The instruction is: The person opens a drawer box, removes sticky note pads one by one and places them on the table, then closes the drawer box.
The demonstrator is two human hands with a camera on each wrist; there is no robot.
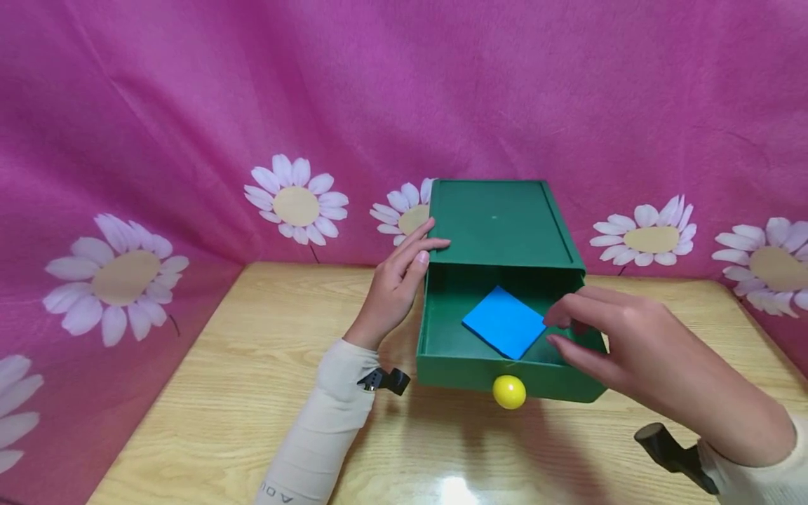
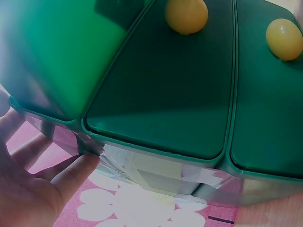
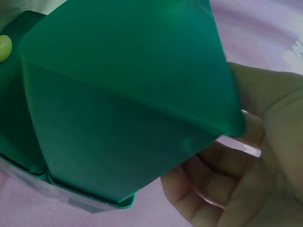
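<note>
At the right side of a pulled-out green drawer [image 1: 459,374], the fingers of the right hand [image 1: 634,340] are loosely bent, with the thumb lying apart from them and a gap between. The index fingertip is right at the right corner of a blue square [image 1: 505,322]; whether it actually touches is hard to judge from the head view, and the right wrist camera sees mostly the drawer's underside and side wall, with the hand around its corner. The fingers of the left hand [image 1: 396,287] are extended and spread, resting against the left upper edge of the green cabinet [image 1: 499,224], the index finger reaching onto its top.

The blue square sits inside the drawer, turned like a diamond, with its lower corner close to the front wall. A yellow knob [image 1: 508,392] stands out from the middle of that wall. The left wrist view shows 2 more drawer fronts [image 2: 158,90] next to the pulled-out drawer, flush with the cabinet, each with a similar knob.

Farther out, pale sleeves [image 1: 328,421] cover both forearms, and a black fitting [image 1: 396,381] shows at each wrist. The cabinet stands on a wood-grain table [image 1: 271,330], and behind it hangs a pink cloth [image 1: 442,84] printed with white daisies [image 1: 295,205], 6 of them in the head view, some cut off by the frame or hidden by the cabinet.
</note>
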